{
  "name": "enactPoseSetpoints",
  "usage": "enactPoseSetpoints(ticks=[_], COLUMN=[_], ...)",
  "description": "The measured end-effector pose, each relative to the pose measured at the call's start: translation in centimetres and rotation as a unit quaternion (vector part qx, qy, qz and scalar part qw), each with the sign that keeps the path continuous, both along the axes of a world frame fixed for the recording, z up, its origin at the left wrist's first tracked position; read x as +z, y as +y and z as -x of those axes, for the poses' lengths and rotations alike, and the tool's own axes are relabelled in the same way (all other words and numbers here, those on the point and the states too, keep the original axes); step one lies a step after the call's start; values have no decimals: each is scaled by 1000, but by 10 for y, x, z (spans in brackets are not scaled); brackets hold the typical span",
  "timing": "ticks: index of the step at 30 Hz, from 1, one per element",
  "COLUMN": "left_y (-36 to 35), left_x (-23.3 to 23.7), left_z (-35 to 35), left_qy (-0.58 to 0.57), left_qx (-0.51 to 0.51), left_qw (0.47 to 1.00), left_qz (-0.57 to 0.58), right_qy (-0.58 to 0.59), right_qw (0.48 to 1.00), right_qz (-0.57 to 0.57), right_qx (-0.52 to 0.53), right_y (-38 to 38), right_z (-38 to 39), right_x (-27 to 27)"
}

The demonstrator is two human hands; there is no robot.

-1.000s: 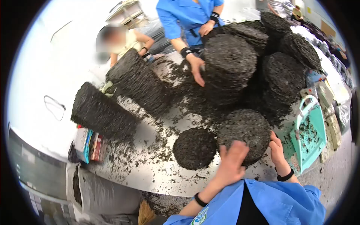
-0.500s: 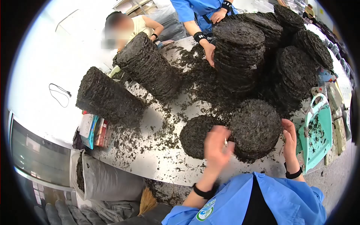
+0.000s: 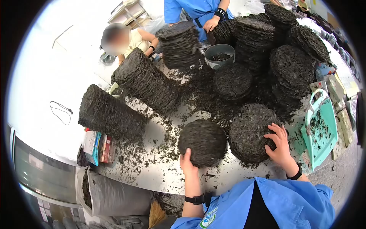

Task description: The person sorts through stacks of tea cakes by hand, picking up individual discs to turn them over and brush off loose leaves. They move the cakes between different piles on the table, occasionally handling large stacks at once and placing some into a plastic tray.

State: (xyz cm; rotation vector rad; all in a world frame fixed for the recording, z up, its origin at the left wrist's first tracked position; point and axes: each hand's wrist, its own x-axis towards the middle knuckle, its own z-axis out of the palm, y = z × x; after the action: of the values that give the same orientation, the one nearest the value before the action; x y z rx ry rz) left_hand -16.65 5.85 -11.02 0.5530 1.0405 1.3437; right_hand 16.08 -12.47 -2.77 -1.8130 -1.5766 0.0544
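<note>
My left hand (image 3: 188, 163) grips the lower left edge of a round, dark dried seaweed cake (image 3: 204, 141), thumb lying on its face. The cake is slightly blurred and looks tilted toward me. Close on its right lies a short stack of seaweed cakes (image 3: 248, 133). Over that stack's right side rests my right hand (image 3: 277, 143), fingers bent and spread, fingertips touching the top cake. I see no cake pinched between them.
Tall seaweed stacks lean at left (image 3: 110, 114) and centre-left (image 3: 145, 84); more stand at right (image 3: 291, 72). A grey bucket (image 3: 220, 55) stands behind. A green dustpan (image 3: 322, 126) lies right. Two people work across the crumb-strewn table (image 3: 160, 179).
My left hand has moved left and taken hold of the seaweed cake. My right hand has come onto the stack. The co-worker's tall stack has shifted back and left, revealing the bucket.
</note>
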Motion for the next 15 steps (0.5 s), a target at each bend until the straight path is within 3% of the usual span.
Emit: enactPoseSetpoints(ticks=[2, 3, 6, 9, 15], left_y=[4, 2, -11, -40, -73], left_x=[18, 37, 67, 79, 89], left_z=[8, 4, -27, -82, -134], left_qy=[-147, -159, -156, -143, -146], left_qx=[3, 14, -37, -106, -178], left_qw=[989, 987, 986, 984, 973], left_qz=[-7, -8, -36, -29, -13], right_qy=[-18, -17, 53, 44, -1], right_qw=[999, 998, 982, 967, 983], right_qz=[-49, -52, -169, -191, -121], right_qx=[-14, -14, 72, 160, 135], right_y=[-1, 2, 12, 23, 16], right_z=[-2, -1, 7, 19, 5], right_x=[5, 7, 27, 43, 24])
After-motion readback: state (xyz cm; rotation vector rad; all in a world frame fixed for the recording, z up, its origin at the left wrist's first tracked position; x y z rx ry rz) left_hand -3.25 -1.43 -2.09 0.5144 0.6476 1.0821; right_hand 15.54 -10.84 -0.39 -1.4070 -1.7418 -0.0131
